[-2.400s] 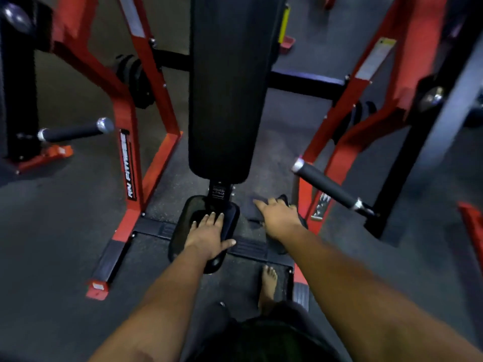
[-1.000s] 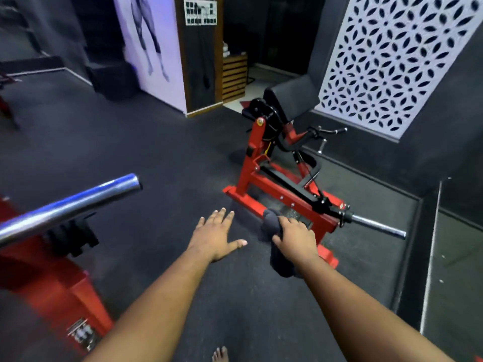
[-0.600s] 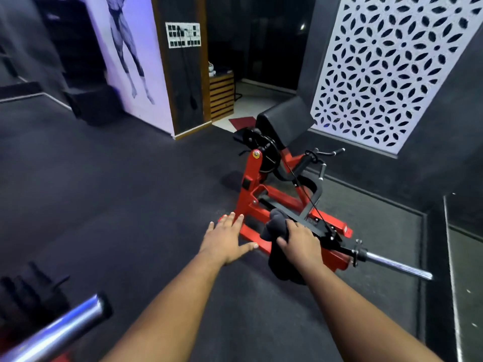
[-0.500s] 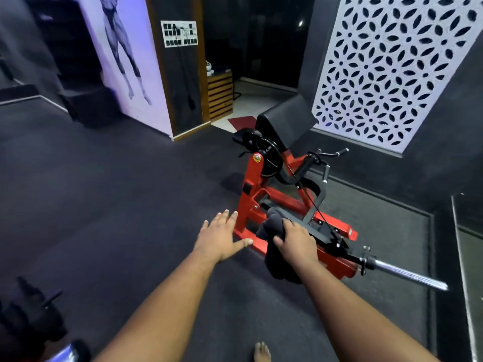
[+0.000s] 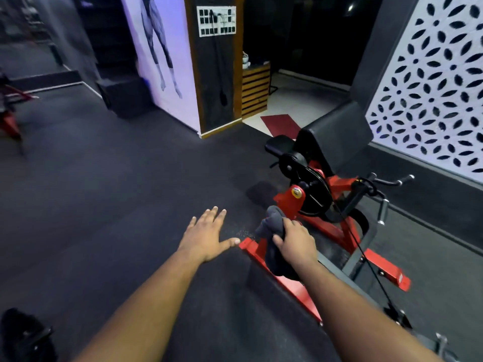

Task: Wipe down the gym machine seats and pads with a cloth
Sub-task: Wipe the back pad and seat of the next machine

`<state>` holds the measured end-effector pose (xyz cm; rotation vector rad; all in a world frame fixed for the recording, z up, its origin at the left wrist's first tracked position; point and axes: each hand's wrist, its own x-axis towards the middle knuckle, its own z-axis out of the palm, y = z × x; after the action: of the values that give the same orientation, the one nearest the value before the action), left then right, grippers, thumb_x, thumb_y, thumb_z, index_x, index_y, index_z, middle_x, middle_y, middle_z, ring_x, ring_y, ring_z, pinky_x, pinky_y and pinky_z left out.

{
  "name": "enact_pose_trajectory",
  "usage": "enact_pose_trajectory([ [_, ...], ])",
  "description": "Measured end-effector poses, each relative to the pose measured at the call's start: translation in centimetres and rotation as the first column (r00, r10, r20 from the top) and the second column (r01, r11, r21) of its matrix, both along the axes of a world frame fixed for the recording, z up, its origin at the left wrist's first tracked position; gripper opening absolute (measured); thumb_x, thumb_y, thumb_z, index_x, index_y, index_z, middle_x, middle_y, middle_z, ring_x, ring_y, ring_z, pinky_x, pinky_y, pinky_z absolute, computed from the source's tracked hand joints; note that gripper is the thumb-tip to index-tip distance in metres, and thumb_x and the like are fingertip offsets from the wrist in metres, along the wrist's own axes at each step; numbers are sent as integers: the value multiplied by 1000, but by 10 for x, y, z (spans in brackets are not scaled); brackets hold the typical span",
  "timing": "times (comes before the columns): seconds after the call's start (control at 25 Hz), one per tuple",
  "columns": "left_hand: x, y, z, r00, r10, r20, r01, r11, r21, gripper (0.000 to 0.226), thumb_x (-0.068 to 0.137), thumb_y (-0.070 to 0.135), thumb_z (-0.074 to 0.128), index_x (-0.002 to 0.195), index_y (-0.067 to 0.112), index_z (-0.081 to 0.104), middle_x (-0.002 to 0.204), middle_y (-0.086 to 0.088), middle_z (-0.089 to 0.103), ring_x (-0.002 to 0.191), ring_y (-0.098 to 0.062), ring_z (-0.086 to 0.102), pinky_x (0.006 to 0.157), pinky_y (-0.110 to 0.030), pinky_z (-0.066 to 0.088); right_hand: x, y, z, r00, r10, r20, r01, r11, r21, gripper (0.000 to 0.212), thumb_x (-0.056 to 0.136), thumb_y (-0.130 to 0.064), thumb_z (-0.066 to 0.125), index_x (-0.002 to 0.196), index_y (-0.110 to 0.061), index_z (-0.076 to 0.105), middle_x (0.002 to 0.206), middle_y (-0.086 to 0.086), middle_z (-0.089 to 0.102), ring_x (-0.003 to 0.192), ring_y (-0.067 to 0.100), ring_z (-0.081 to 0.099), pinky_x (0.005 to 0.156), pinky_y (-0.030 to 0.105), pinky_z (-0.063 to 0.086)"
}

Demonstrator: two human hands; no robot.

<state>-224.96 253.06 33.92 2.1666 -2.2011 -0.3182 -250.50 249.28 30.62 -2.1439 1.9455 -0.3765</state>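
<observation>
Now my right hand (image 5: 295,239) grips the dark cloth (image 5: 271,226) at centre frame; my left hand (image 5: 206,236), just left, spreads wide, holding nothing.

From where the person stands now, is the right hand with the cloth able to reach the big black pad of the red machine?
Probably not yet. The right hand grips the cloth in the air, near the machine's low end. The pad looks well beyond it, with the weight plate between. Nothing blocks a step closer.

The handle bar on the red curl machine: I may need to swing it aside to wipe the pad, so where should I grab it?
Probably the angled end grip, from above with the free left hand: it juts clear of the frame.
</observation>
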Motion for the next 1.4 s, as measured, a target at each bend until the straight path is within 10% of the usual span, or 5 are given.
enact_pose_trajectory([
  [0.64,153,-444,-13,927,-372,48,370,928,54,102,84,86,34,161,27,3,170,0,1,156,-19,4,126,-47,10,161,-350,-3,936,-326,135,327,945,12,38,82,-46,61,114,-27,54,116,0,62,111,28,60,86,42,53],
  [1.04,61,-697,-6,791,-606,86,607,794,11,102,83,86,35,161,27,6,170,2,1,156,-18,3,126,-46,10,107,-559,8,747,-577,331,634,768,-93,36,81,-39,64,113,-24,57,113,4,64,109,31,60,86,44,52],
  [1.4,-78,-864,-12,537,-844,15,844,537,-3,99,86,82,38,162,27,7,170,1,2,156,-17,3,126,-45,9,3,-644,8,423,-859,289,906,409,-109,36,82,-38,65,113,-21,58,113,8,63,109,36,58,89,46,50],
])
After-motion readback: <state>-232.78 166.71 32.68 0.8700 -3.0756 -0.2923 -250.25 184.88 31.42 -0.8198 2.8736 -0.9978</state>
